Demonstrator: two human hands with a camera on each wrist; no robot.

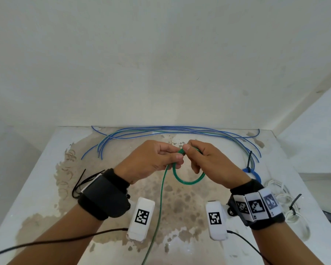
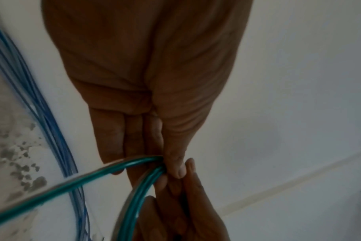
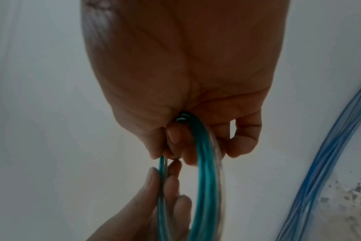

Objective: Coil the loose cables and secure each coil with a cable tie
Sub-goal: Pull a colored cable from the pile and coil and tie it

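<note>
Head view: both hands hold a green coil above the stained surface

Head camera looks down on a white surface (image 1: 46, 188) with brown stains across its middle, set against a pale wall. Loose blue cables (image 1: 170, 131) lie in a long bundle along the far edge, their ends trailing toward both far corners. Near the right edge a white cable coil (image 1: 283, 199) sits with a black tie on it, and just beyond it a blue coil (image 1: 256, 174) is also bound with a black tie. By the left edge, spare black cable ties (image 1: 82, 180) show partly behind the left wristband.

Above the middle of the surface, the left hand (image 1: 151, 161) and right hand (image 1: 208, 159) meet, fingers curled. Both pinch the green cable (image 1: 187, 181) at the top of a small loop of several turns that hangs between them. The right wrist view shows the turns passing through the right hand's curled fingers (image 3: 245, 138). A free length of the same cable runs from the left hand toward the near edge
</note>
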